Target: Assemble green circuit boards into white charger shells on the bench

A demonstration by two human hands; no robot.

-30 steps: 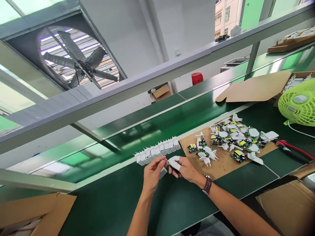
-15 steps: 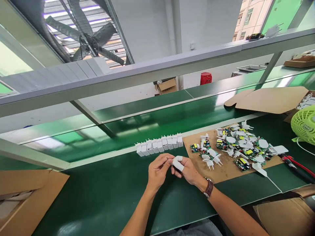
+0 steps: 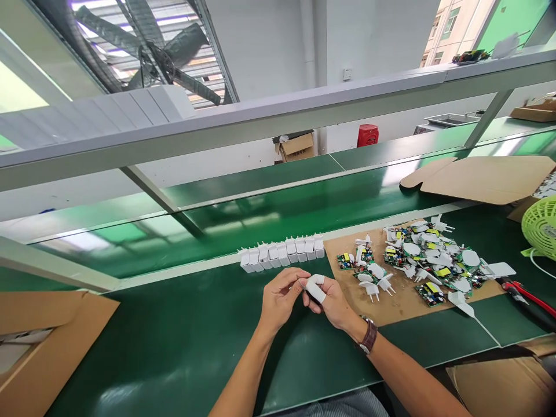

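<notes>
My left hand (image 3: 280, 298) and my right hand (image 3: 332, 301) meet above the green bench top, fingers closed and tips almost touching. White coverings wrap the thumb and forefinger of the right hand. Between the two hands is a small dark item, mostly hidden by the fingers; its kind does not show. Just beyond them stands a row of white plug housings (image 3: 282, 253) with pins pointing up. To the right, circuit boards (image 3: 430, 293) and white plug parts (image 3: 369, 289) lie on a brown cardboard sheet (image 3: 402, 313).
Red-handled pliers (image 3: 527, 294) and a green fan (image 3: 541, 226) sit at the right. An open carton (image 3: 65, 347) stands at the left. Behind the bench runs a green conveyor belt (image 3: 278, 217), with a raised shelf rail (image 3: 269, 124) above it. A flat cardboard piece (image 3: 482, 179) lies far right.
The camera view has shifted slightly. Both hands stay together in nearly the same pose, with only a small movement at the fingertips.
</notes>
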